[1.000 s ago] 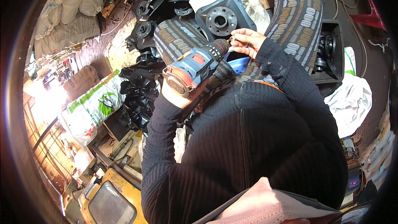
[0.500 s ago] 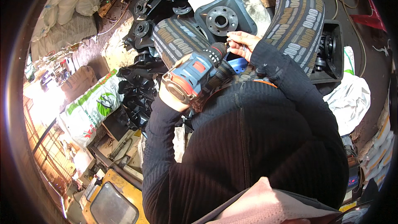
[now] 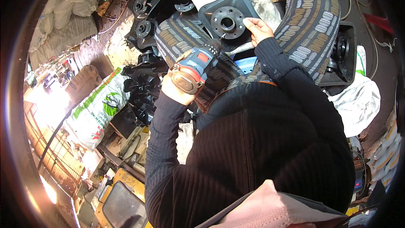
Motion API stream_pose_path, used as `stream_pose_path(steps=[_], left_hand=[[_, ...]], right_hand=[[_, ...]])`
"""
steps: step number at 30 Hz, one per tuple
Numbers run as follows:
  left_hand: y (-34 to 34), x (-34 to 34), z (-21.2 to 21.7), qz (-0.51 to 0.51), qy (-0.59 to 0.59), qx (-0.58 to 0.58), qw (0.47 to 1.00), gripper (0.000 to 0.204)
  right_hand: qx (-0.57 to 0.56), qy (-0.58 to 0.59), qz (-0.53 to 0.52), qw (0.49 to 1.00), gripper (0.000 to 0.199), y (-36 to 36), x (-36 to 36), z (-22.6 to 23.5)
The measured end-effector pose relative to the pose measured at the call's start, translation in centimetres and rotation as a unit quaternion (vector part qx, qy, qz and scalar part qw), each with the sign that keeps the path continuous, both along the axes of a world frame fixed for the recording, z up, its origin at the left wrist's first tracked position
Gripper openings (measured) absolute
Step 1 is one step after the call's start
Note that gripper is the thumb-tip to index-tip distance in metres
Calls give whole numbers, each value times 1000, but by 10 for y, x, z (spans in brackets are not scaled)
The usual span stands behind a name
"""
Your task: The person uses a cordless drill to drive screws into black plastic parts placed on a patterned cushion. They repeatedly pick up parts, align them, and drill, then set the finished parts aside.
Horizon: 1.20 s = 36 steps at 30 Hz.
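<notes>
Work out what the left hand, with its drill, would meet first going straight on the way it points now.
The left hand's drill would probably lead, meeting the near edge of the dark round flange first; depth is unclear, so they may even touch.

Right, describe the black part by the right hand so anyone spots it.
Find the two patterned trouser legs; between them, near the top, lies a whitish sheet. On it sits the square black part, its holed round flange facing up beside the right hand. Unlike the black parts clustered at left, it lies by itself.
</notes>
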<state>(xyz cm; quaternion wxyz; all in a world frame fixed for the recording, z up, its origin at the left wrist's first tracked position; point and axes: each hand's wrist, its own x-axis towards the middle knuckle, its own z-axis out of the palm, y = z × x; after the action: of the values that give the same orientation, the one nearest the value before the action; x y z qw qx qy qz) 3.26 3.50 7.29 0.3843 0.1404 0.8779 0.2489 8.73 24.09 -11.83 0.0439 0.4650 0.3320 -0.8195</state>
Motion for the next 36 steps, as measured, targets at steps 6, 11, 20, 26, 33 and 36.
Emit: stream_pose_path(steps=[6,11,20,26,33,36], left_hand=[[13,-8,-3,-9,-35,-19,999,43],[42,-21,6,-234,105,-38,966,35],[49,-17,-11,-238,94,-94,962,36],[44,-13,-11,-216,95,-101,966,37],[30,-4,3,-178,89,-175,964,41],[26,9,11,-35,-3,-31,999,39]], right_hand=[[0,42,14,999,16,-7,-5,-14],[-13,38,-16,999,15,-10,-6,-13],[24,84,-60,994,17,-21,-5,-24],[-5,42,7,999,22,-8,-6,-10],[41,70,35,996,19,-2,-6,-15],[-32,49,13,998,30,9,9,-7]])
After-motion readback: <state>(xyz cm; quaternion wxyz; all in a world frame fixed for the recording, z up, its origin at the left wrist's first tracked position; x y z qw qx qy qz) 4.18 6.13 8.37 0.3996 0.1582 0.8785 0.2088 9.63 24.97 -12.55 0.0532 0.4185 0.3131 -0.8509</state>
